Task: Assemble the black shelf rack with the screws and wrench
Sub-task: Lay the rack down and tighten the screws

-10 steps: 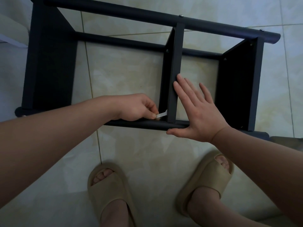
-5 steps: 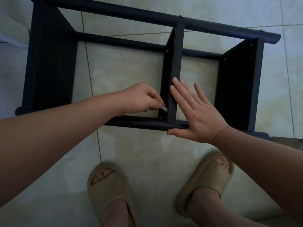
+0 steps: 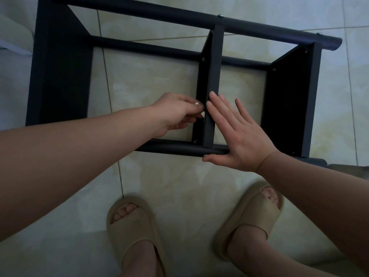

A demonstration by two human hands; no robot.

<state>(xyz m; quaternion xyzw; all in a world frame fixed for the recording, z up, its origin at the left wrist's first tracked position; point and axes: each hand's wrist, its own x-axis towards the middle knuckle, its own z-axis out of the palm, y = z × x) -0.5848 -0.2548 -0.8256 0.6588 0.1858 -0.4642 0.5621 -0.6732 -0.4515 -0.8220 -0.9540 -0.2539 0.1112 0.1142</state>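
Three flat matte panels joined by round tubes are forming the black shelf rack (image 3: 159, 15), lying on its side on glossy floor tiles (image 3: 155, 80). Right hand (image 3: 239, 134) is pressing flat, fingers straight, against the middle panel (image 3: 214, 80), thumb along the near tube (image 3: 179, 149). Left hand (image 3: 175, 112) is pinching a small pale piece (image 3: 202, 114) beside that panel's left face, in the open bay. Beige slides (image 3: 135, 226) are standing near.

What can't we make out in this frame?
Head view:
Wrench: mostly covered by fingers of the left hand; only pale slivers show.
Screw at the middle panel, near joint: too small to judge seating.
Rack, top-left corner: cut off by the top edge.
Near rail, right stretch: behind the right hand.
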